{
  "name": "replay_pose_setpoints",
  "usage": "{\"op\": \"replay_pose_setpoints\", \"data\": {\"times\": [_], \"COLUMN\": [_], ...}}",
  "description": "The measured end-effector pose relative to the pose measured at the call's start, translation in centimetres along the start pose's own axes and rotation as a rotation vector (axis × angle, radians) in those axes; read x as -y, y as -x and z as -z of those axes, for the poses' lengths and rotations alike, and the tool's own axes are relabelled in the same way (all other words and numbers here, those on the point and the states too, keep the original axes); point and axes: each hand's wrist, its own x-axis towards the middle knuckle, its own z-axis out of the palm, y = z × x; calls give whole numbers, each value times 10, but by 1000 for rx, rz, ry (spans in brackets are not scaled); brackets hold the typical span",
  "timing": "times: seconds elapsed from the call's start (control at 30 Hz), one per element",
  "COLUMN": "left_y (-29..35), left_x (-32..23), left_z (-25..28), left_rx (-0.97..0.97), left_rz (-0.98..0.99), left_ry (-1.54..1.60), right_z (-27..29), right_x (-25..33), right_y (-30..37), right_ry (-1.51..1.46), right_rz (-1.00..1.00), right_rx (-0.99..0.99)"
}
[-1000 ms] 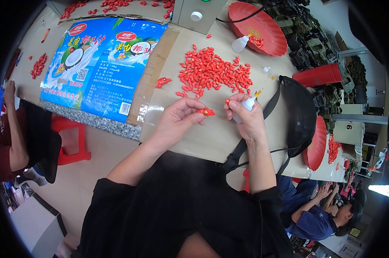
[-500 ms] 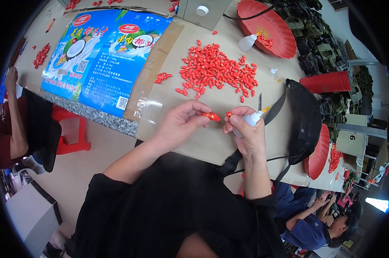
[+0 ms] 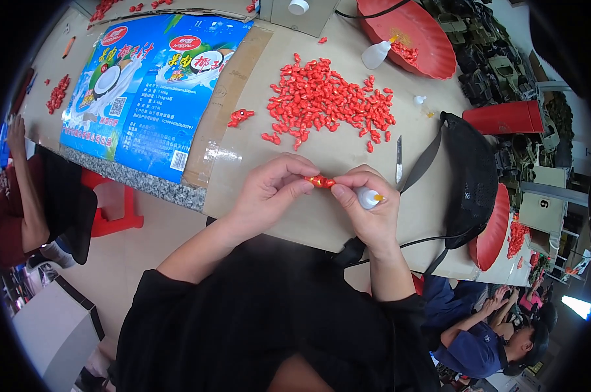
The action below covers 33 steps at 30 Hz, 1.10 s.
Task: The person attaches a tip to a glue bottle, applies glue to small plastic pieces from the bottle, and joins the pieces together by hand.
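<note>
Between my two hands is a small glossy red piece with gold marks. My left hand pinches its left end between thumb and fingers. The thumb and forefinger of my right hand press at its right end, partly covering it. Tucked in the same right hand is a small white squeeze bottle with a yellowish tip that points right. Beyond my hands spreads a pile of small red pieces. Left of the pile lies a larger red piece with dark spots.
A craft knife lies right of my hands, beside a black bag with a strap. A second white bottle leans at a red tray. Blue printed cardboard covers the left. People sit at both sides.
My right hand has moved left and brought its fingertips onto the red piece in my left hand. The squeeze bottle has turned in my right hand, its tip lower.
</note>
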Motion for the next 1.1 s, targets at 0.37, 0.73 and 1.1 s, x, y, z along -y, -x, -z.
{"op": "replay_pose_setpoints", "data": {"times": [0.37,0.73,1.1], "left_y": [0,0,1], "left_x": [2,1,1], "left_z": [1,1,-1], "left_rx": [25,22,36], "left_rz": [-14,-17,-5], "left_ry": [-17,-76,-122], "right_z": [-1,-1,0], "right_x": [-4,-2,-1], "right_y": [-1,-1,0], "right_ry": [50,82,104], "right_rz": [46,59,38], "right_rx": [21,26,63]}}
